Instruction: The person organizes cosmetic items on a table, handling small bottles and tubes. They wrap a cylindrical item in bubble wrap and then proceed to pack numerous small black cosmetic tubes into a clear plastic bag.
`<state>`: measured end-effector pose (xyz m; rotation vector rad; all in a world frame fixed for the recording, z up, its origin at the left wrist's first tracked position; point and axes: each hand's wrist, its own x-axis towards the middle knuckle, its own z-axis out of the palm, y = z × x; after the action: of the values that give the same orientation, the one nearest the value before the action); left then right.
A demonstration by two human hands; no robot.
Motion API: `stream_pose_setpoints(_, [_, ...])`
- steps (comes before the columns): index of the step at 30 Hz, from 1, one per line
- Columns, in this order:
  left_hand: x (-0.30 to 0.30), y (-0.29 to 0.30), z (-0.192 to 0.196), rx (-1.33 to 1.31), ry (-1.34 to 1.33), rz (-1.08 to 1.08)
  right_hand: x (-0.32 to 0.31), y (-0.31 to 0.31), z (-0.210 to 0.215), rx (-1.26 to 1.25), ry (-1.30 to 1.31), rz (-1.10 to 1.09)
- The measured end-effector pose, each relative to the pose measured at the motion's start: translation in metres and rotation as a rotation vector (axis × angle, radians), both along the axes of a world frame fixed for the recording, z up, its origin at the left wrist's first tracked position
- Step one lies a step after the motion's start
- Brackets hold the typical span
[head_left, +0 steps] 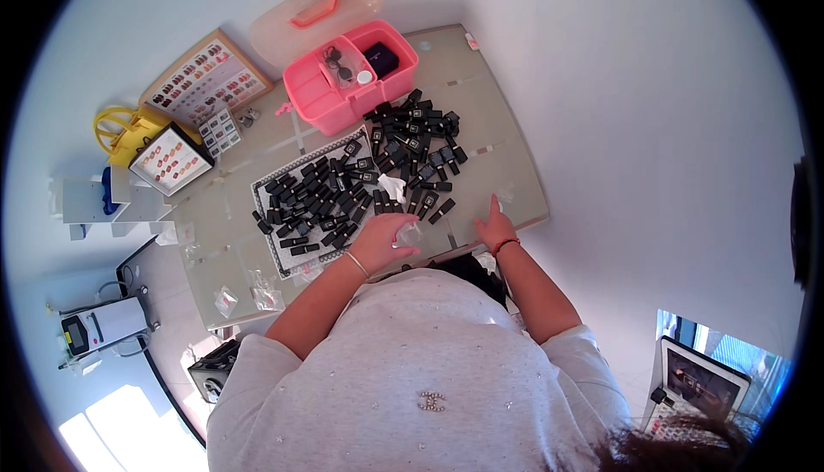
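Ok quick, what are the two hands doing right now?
Left hand: curled around a small clear wrapper on the glass table.
Right hand: open, resting flat on the table, holding nothing.

- Small clear plastic wrapper [410, 233], crumpled, pinched under my left hand's [384, 240] fingertips at the table's near edge.
- Black rectangular tubes [412, 150], dozens lying flat in a loose heap just beyond my fingers; nearest one [442, 210] lies askew between both hands.
- My right hand [495, 227] rests flat, fingers touching glass.
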<state>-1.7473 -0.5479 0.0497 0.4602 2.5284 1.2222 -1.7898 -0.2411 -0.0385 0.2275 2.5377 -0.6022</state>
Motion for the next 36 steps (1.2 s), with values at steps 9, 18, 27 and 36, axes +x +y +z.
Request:
stream_pose_setpoints(9, [0.0,0.003,0.003,-0.003,0.01,-0.007,0.013,0.009,-0.028,0.143,0.152,0.217])
stream_pose_setpoints(18, [0.0,0.003,0.002,0.031,0.044,-0.012,0.037,0.002,-0.036,0.084,0.362,0.398])
stream_pose_setpoints(27, [-0.001,0.008,0.008,0.007,0.009,-0.017,0.014,-0.059,0.072,-1.045,-0.045,-0.014])
stream_pose_setpoints(36, [-0.003,0.01,0.007,0.034,0.039,-0.017,0.018,-0.072,0.07,-0.861,0.373,0.191])
